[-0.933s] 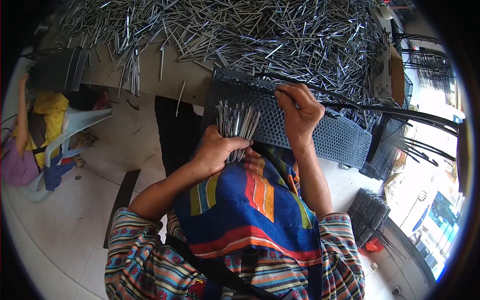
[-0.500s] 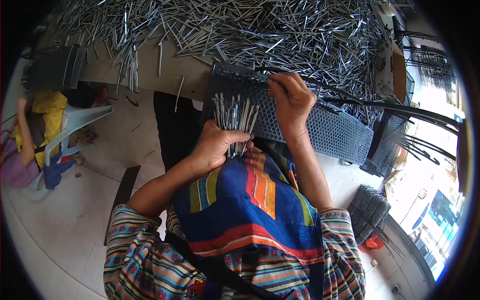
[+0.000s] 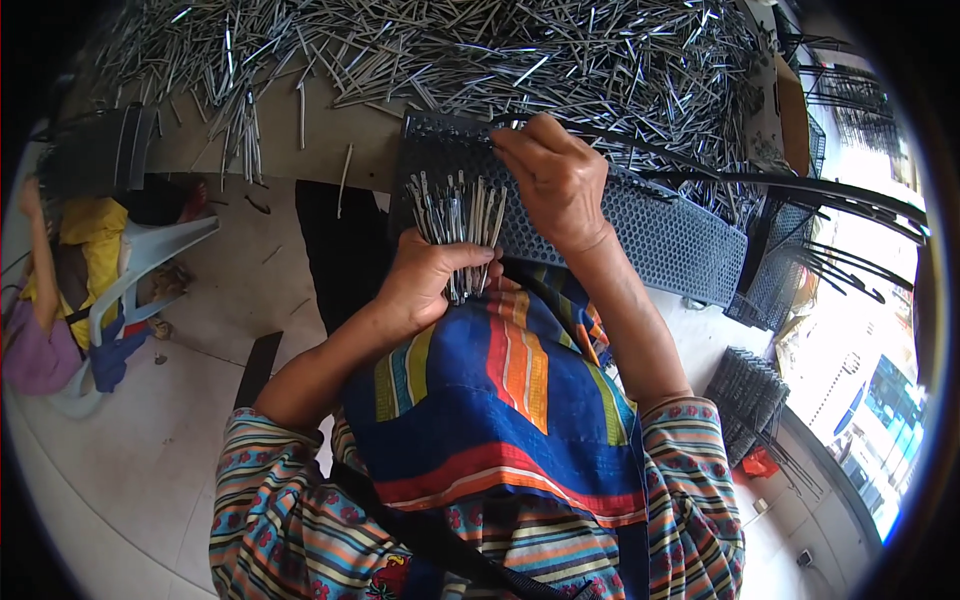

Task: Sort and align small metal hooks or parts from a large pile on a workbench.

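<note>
Gripping thin silver metal strips [image 3: 455, 215] in left hand [image 3: 425, 275], lengthwise toward near edge of tan tabletop [image 3: 325, 140]; pinching closed, contents unclear, with right hand [image 3: 560, 185], nearer far rim of black perforated rectangular panel [image 3: 650, 225].

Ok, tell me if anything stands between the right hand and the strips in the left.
Nothing visible does. In the gap between the right hand and the strips in the left hand, only the black mesh panel shows, behind them both.

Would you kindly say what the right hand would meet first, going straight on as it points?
Probably the far edge of the black perforated panel; the right hand may already touch it, depth being unclear.
</note>
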`<state>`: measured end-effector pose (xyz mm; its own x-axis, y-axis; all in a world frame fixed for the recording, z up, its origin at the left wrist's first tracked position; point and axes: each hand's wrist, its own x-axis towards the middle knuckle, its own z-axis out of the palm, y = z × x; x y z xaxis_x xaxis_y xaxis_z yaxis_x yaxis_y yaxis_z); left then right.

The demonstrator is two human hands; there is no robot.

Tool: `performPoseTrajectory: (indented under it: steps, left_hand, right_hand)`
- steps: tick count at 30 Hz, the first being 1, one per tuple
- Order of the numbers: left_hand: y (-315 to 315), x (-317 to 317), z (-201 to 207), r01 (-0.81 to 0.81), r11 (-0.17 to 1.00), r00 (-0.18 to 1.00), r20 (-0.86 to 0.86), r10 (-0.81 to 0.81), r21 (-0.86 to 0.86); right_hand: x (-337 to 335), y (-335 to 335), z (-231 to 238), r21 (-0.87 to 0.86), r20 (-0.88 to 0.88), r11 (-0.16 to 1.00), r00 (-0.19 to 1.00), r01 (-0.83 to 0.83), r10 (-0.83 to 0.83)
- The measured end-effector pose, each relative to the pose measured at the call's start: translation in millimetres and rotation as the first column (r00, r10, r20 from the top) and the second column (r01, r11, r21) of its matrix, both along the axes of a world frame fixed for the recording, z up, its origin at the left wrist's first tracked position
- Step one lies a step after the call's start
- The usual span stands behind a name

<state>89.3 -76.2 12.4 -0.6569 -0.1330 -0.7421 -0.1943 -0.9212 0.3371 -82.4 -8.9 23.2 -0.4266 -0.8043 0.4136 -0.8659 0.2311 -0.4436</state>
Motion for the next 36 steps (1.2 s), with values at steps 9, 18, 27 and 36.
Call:
performPoseTrajectory:
  steps: [9, 18, 27, 36]
  left_hand:
    - [1.6, -0.9, 5.4, 0.012, 1.000, 0.999, -0.044, -0.013, -0.020]
    - [7.6, 1.0, 8.4, 0.058, 0.989, 0.998, 0.019, -0.056, -0.134]
    - [12.5, -5.7, 12.4, 0.051, 0.971, 0.999, 0.012, -0.050, -0.233]
    - [9.4, -5.4, 7.3, 0.142, 0.960, 0.990, 0.020, -0.141, -0.241]
  right_hand:
    - [21.5, 35.6, -10.4, 0.099, 0.580, 0.988, 0.800, 0.117, -0.153]
    - [19.7, 57.5, -2.0, 0.093, 0.978, 0.911, 0.135, 0.401, -0.159]
    - [-2.4, 42.4, -8.6, -0.285, 0.513, 0.911, 0.850, 0.299, -0.118]
    - [4.1, 31.2, -10.9, -0.085, 0.400, 0.950, 0.884, 0.299, -0.243]
